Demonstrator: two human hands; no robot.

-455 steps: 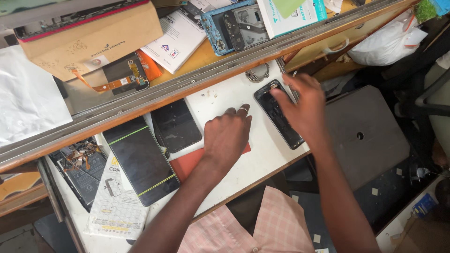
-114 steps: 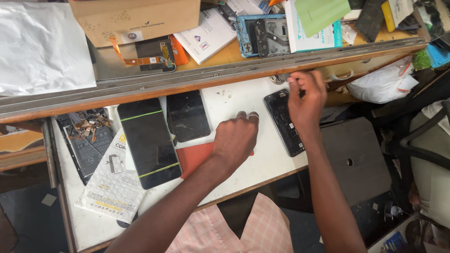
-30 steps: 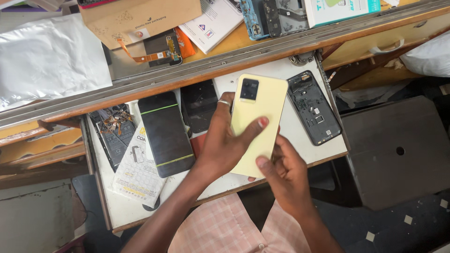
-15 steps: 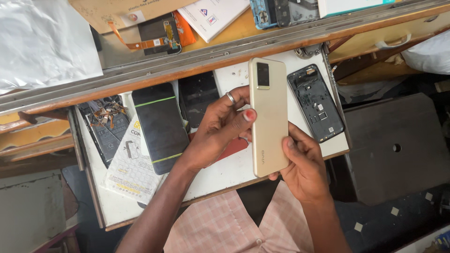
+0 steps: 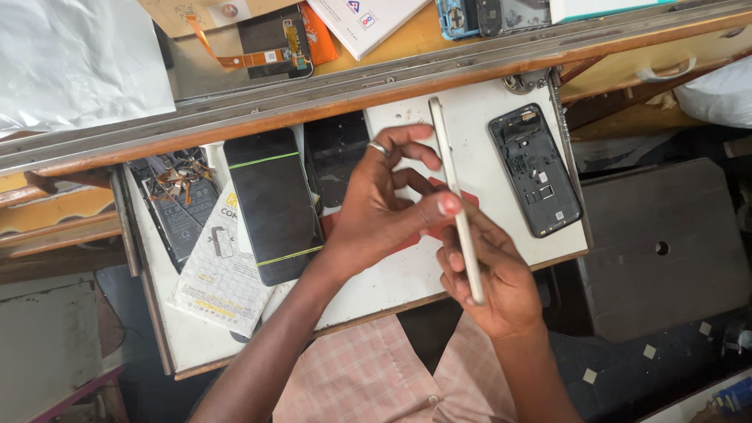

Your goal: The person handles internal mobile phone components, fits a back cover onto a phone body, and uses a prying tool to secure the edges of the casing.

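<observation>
The pale phone cover (image 5: 456,196) is turned edge-on, so neither of its faces shows, and the right hand (image 5: 493,274) wraps over its lower end. The left hand (image 5: 384,211) blocks most of the red mat (image 5: 470,196) and the lower part of the dark screen panel (image 5: 335,157). Up top, the blue phone frame (image 5: 470,16) and white booklet (image 5: 368,23) get chopped by the edge.

Your left hand (image 5: 384,207) reached in from lower left, ringed finger raised, thumb pinched forward, your right hand (image 5: 493,274) cupped below, fingers curled upward, forearms converged.
</observation>
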